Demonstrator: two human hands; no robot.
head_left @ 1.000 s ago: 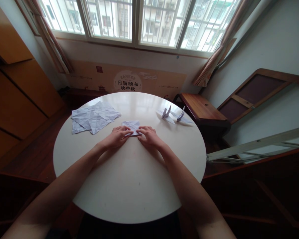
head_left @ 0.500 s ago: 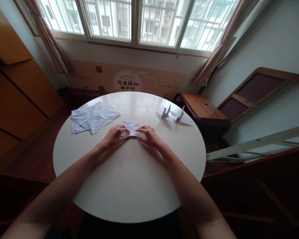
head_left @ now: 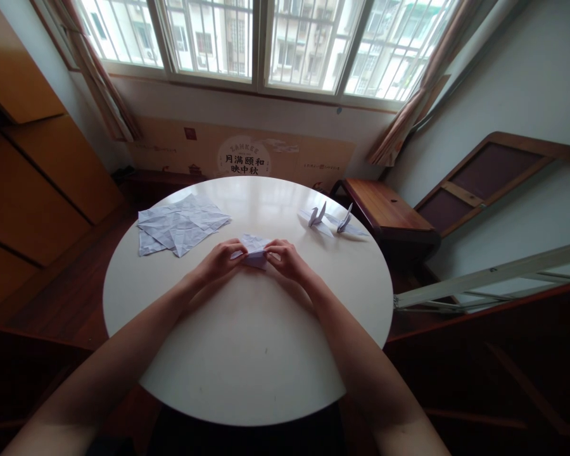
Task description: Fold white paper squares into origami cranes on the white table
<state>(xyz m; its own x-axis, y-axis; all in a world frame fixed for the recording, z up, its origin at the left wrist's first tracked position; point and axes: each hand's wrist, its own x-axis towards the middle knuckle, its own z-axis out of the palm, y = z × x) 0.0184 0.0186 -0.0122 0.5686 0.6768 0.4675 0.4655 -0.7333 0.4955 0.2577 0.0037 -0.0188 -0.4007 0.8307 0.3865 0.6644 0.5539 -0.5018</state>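
Note:
A small folded piece of white paper [head_left: 255,248] is raised a little off the round white table [head_left: 247,342], near its middle. My left hand [head_left: 220,259] pinches the paper's left edge with curled fingers. My right hand [head_left: 285,258] pinches its right edge the same way. Both forearms reach in from the bottom of the view. Part of the paper is hidden behind my fingers.
A loose pile of creased white paper sheets [head_left: 180,223] lies at the table's back left. Two folded paper cranes [head_left: 331,220] stand at the back right. A dark wooden bench [head_left: 384,212] sits beyond the table's right side, and wooden cabinets [head_left: 23,177] line the left wall.
The paper lay flat under my fingers before. Now both hands have drawn closer and lifted its near edge, so it stands up slightly off the table.

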